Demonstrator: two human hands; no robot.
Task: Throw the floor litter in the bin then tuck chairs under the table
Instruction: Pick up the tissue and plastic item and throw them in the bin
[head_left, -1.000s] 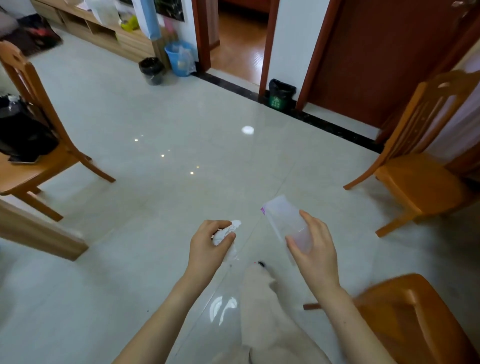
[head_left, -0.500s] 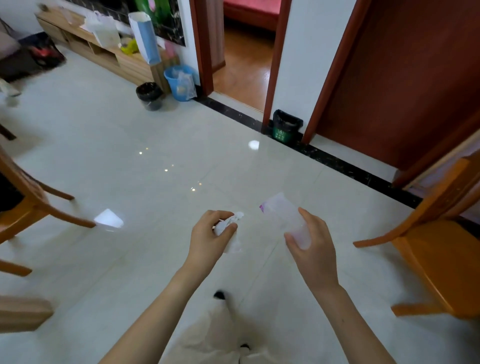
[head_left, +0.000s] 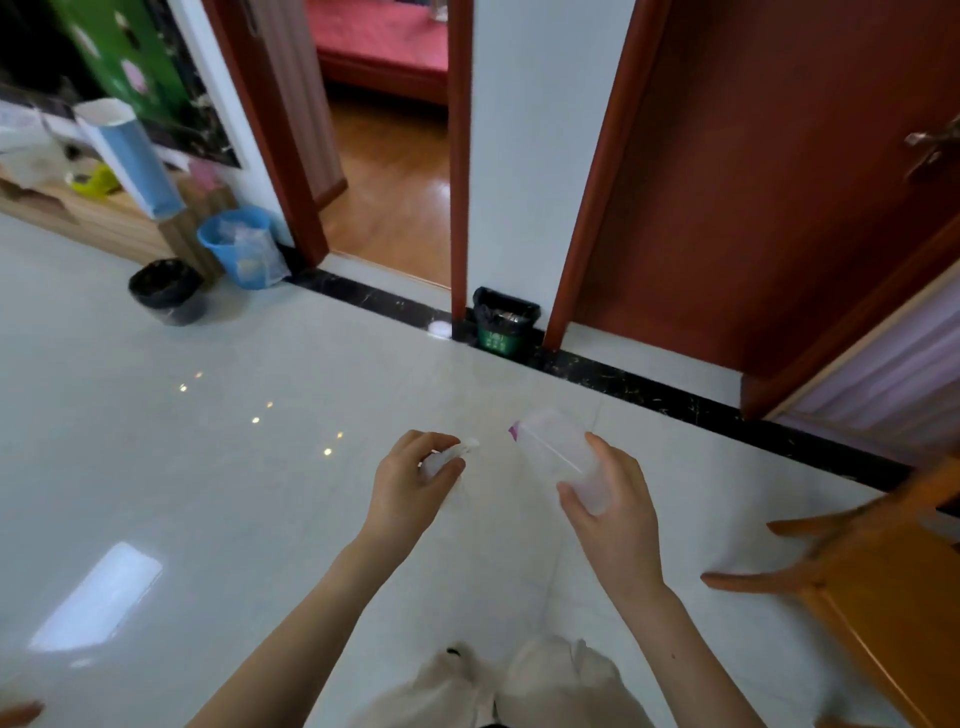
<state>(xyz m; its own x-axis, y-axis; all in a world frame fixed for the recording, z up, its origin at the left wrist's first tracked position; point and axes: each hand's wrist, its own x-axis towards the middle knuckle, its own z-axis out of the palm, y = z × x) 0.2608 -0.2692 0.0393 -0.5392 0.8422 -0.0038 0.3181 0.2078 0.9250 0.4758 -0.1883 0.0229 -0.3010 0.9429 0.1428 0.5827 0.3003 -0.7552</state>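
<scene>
From the head camera, both bare forearms reach forward over a pale, glossy tile floor (head_left: 218, 467). The left hand (head_left: 410, 483) is curled closed, its fingers (head_left: 441, 470) pressed around a crumpled white tissue (head_left: 457, 452), of which only a small tuft shows above the knuckles. The right hand (head_left: 613, 499) holds a clear plastic cup (head_left: 561, 452) tilted on its side, open end pointing away and to the left; the thumb sits on the near side and the fingers (head_left: 610, 457) wrap over the far side, pinching the cup near its base. A small purple mark shows at the cup's far rim. The two hands are near each other but apart.

Ahead, against the narrow white wall between an open doorway (head_left: 384, 156) and a closed red-brown door (head_left: 779, 182), stands a small green bin (head_left: 503, 325) lined with a black bag, on the dark marble strip that runs along the floor's edge. A small white round object (head_left: 440, 328) lies just beside the bin on its left. Further left, a blue bin (head_left: 241, 244) with a clear liner stands next to a black-bagged bin (head_left: 166, 291), both by a low wooden cabinet (head_left: 104, 218). An orange wooden chair (head_left: 883, 587) shows at the right edge, blurred. The person's beige trousers (head_left: 519, 686) fill the bottom centre.
</scene>
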